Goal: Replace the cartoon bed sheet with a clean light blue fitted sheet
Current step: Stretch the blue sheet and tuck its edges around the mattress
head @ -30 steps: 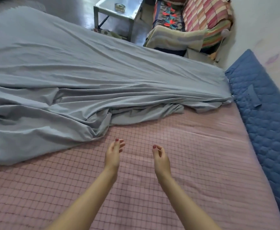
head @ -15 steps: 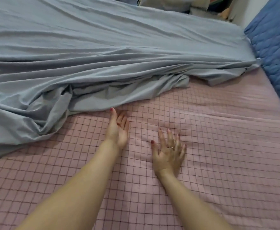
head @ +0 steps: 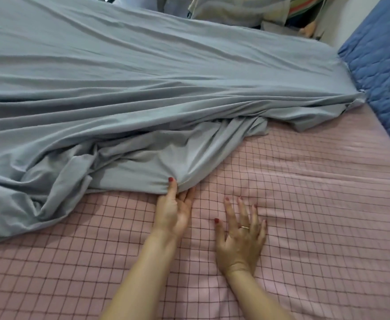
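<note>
The light blue fitted sheet (head: 143,88) lies spread over the far and left part of the bed, its near edge bunched in folds. Under it shows the pink checked mattress pad (head: 316,204). My left hand (head: 174,213) pinches the sheet's bunched near edge, with the thumb on top of the fold and the fingers slipped beneath it. Just to its right, my right hand (head: 240,236) lies flat on the pink pad, fingers spread, wearing a ring. No cartoon sheet is in view.
A blue quilted panel (head: 383,72) runs along the bed's right side against the wall. Beyond the far edge of the bed sit folded pale and striped bedding (head: 240,8).
My left hand has reached forward from the bare pad and taken hold of the sheet's near edge. My right hand has stayed flat on the pad. The view has come closer to the sheet.
</note>
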